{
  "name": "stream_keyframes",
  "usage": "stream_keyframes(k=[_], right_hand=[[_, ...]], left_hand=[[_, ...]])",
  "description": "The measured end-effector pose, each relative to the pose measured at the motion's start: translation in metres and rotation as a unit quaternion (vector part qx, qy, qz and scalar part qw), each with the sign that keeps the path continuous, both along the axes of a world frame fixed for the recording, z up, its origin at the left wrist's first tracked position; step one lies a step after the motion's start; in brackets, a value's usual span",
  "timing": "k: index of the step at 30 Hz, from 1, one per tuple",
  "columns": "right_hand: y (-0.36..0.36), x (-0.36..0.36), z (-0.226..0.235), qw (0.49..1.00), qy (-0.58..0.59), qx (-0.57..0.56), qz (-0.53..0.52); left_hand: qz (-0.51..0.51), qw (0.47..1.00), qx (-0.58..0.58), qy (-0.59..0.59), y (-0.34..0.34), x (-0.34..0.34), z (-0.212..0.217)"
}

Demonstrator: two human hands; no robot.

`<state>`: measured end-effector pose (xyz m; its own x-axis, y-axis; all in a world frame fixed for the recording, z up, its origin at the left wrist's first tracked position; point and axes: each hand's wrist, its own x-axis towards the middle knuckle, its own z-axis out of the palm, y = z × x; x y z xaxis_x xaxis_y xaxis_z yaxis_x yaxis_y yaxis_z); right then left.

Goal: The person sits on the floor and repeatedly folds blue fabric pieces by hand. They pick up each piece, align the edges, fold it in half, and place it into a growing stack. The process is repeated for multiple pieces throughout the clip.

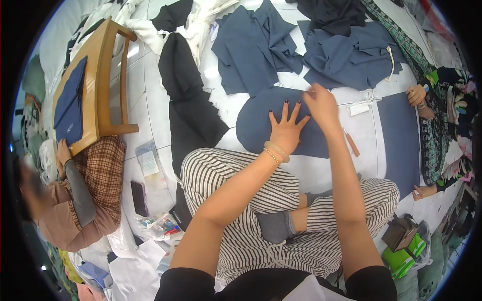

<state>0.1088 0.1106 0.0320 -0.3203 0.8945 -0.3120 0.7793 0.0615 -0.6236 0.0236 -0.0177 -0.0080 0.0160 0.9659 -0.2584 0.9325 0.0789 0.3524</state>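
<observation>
A dark blue fabric piece [253, 125] with a rounded left end lies on the white tiled floor in front of my crossed legs. My left hand [286, 133] rests flat on it, fingers spread. Over the far right edge of the fabric, my right hand [322, 104] is closed with thumb and fingertips together. Whatever those fingertips pinch is too small or hidden to make out. Close to my right forearm lies a slim tool with an orange-brown handle [352, 144]. A small white block with cord [359, 108] sits just beyond it.
Crumpled blue cloth [253, 47] and more blue cloth [351, 55] lie ahead, with black fabric [188, 105] to the left. Another person sits by a low wooden table [103, 95]. At right, a co-worker's hand [416, 95] touches a blue panel [399, 135]. A phone [138, 197] lies at left.
</observation>
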Motion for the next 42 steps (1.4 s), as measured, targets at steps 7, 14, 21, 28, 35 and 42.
stream_keyframes(k=[7,14,21,28,35,42], right_hand=[[0.028,-0.118,-0.040,0.993,0.047,0.108,-0.024],[0.029,-0.068,0.022,0.842,0.522,-0.108,-0.087],[-0.014,0.069,0.061,0.795,0.547,-0.155,-0.211],[-0.006,0.120,0.056,0.855,0.486,0.016,-0.182],[-0.047,0.065,0.033,0.953,0.189,-0.100,0.215],[-0.038,0.068,0.040,0.959,0.046,-0.270,0.074]], left_hand=[[0.006,1.000,0.024,0.020,0.001,0.005,-0.016],[-0.007,0.999,-0.019,0.035,0.002,0.002,0.002],[-0.015,0.999,0.006,0.041,0.001,-0.001,-0.007],[-0.023,0.998,-0.016,-0.052,0.010,-0.012,0.012],[0.288,0.830,-0.059,-0.474,0.040,-0.068,0.023],[0.205,0.947,0.004,-0.247,0.029,-0.072,0.005]])
